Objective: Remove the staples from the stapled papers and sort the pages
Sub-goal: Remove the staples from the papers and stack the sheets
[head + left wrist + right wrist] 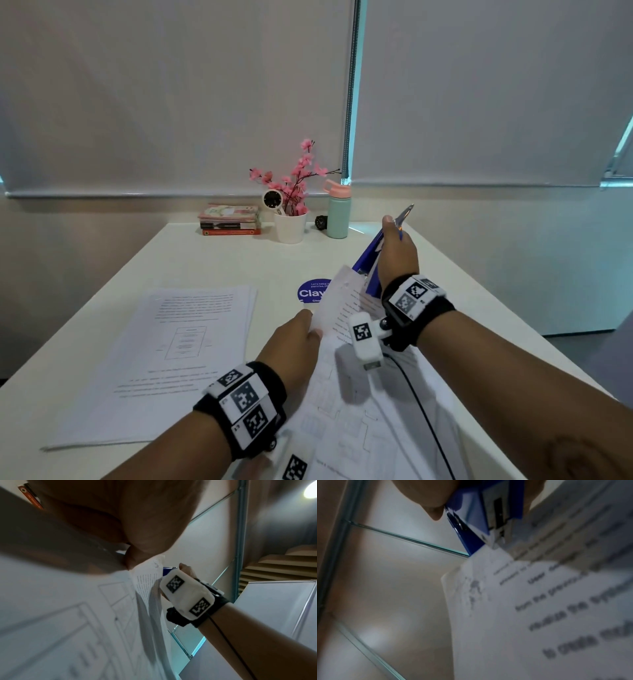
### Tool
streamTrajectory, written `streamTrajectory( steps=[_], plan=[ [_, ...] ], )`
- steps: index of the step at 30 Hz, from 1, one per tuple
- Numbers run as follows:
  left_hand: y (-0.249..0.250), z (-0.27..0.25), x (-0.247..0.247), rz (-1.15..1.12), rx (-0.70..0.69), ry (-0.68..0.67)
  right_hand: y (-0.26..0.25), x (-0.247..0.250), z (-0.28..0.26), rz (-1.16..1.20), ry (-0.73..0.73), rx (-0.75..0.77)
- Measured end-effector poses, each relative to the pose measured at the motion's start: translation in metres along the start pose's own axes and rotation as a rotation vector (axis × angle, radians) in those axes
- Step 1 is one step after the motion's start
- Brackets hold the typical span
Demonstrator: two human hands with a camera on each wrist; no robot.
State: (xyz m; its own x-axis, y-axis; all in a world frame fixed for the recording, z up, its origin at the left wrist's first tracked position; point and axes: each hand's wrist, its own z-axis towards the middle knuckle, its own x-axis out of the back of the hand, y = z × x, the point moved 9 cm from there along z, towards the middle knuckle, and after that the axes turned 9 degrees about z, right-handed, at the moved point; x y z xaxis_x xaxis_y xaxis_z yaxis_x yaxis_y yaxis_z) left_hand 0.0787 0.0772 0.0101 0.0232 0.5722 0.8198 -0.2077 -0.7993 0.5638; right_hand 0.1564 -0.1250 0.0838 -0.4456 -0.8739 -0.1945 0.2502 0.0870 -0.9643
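The person's left hand (296, 337) pinches the upper left edge of a raised set of white printed pages (346, 394), lower centre of the head view, thumb on top. The right hand (399, 251) grips a blue metal stapler-type tool (371, 270) at centre right, its silver tail pointing up and away. In the right wrist view the tool's nose meets the top corner of the pages, where the paper shows grey puncture marks and creasing.

A second stack of white printed pages (178, 359) lies flat on the white tabletop (219, 260) at centre left, well apart from the raised set.

Step in hand, by judgement: staple removal at the corner of the raised set, or separation just after it. The next move calls for a firm pinch by the left hand while the tool lifts clear of the corner without tearing it; a freed page then goes to the flat stack.

Hidden or unclear:
- No staple can be made out in any view; whether one remains cannot be told.
- The tool's working end is blurred in the right wrist view.
- The right wrist camera housing covers part of the raised pages in the head view.
- The left hand's fingers under the pages are hidden.
- A round blue sticker (310, 291) on the tabletop is half covered by the pages.
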Motion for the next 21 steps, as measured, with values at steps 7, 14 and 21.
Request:
streamTrajectory(
  steps=[7,14,21],
  plan=[
    [0.01,-0.005,-0.005,0.015,-0.05,0.033,-0.01,0.006,-0.009,-0.042,0.095,0.102],
    [0.003,-0.004,-0.008,0.03,-0.014,-0.006,-0.008,-0.009,-0.009,-0.031,-0.11,0.07],
    [-0.043,0.001,0.012,-0.082,0.159,-0.045,-0.02,0.001,0.0,-0.063,-0.304,0.082]
  ],
)
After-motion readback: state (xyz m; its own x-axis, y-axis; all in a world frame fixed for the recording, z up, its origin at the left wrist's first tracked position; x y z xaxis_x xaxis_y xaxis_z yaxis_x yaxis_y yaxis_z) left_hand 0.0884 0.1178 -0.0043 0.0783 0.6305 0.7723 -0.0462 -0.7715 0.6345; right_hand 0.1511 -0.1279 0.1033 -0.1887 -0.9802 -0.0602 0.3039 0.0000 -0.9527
